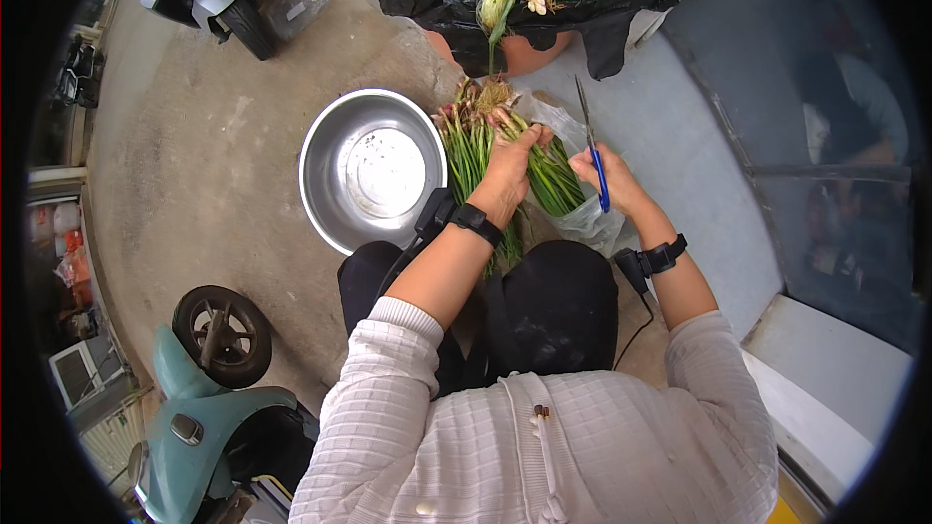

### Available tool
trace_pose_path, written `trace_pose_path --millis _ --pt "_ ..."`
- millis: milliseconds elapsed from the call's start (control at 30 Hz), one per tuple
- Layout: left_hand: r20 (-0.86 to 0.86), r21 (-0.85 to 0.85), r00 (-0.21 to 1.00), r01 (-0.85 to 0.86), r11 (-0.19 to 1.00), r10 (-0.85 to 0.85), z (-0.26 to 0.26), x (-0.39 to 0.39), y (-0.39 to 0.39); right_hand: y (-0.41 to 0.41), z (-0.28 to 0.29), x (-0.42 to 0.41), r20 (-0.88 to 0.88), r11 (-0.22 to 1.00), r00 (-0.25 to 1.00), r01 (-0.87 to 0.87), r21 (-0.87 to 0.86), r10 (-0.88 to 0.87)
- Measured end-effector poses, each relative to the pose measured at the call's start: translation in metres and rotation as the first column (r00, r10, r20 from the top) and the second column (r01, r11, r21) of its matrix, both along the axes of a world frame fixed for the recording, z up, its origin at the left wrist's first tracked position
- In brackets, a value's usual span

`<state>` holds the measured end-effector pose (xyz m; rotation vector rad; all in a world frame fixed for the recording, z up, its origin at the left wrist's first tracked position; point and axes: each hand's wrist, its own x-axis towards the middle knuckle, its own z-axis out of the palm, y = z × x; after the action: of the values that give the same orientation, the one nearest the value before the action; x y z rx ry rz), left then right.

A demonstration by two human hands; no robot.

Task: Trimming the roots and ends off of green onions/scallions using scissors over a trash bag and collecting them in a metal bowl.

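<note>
My left hand (512,160) grips a bunch of scallions (557,178) just below their pale bulbs, roots pointing away from me. My right hand (611,178) holds scissors (598,167) by their blue handles, blades upward and to the right of the bunch. Whether the blades are parted is hard to tell. More scallions (466,149), some with reddish bulbs, lie left of my left hand and partly under it. A clear plastic bag (604,233) lies beneath the held bunch. Close by on the left is a stainless steel basin (328,167) with dark specks on its bottom.
Beyond the scallions stands an orange bin (539,54) lined with a black plastic bag (415,4), with roots and vegetable scraps on top. A teal scooter (211,422) is at lower left, another vehicle's wheel (247,25) at upper left. Dark glass panels (837,233) run along the right.
</note>
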<state>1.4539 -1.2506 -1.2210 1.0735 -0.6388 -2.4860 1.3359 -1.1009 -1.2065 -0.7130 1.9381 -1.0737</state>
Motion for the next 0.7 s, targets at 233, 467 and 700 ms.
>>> trace_pose_path --millis 233,467,700 --pt "0.040 -0.405 0.967 0.245 0.881 -0.251 0.097 0.026 -0.055 0.005 0.014 -0.033 -0.478 0.971 0.871 0.004 0.240 0.115" --pt "0.336 -0.813 0.879 0.451 0.367 -0.338 0.151 0.030 -0.075 -0.025 0.143 -0.010 -0.247 0.928 0.896 -0.339 0.157 0.369" --pt "0.477 -0.840 0.828 0.529 0.125 -0.295 0.166 0.028 -0.082 -0.041 0.171 -0.015 -0.379 0.872 0.790 -0.473 0.125 0.483"
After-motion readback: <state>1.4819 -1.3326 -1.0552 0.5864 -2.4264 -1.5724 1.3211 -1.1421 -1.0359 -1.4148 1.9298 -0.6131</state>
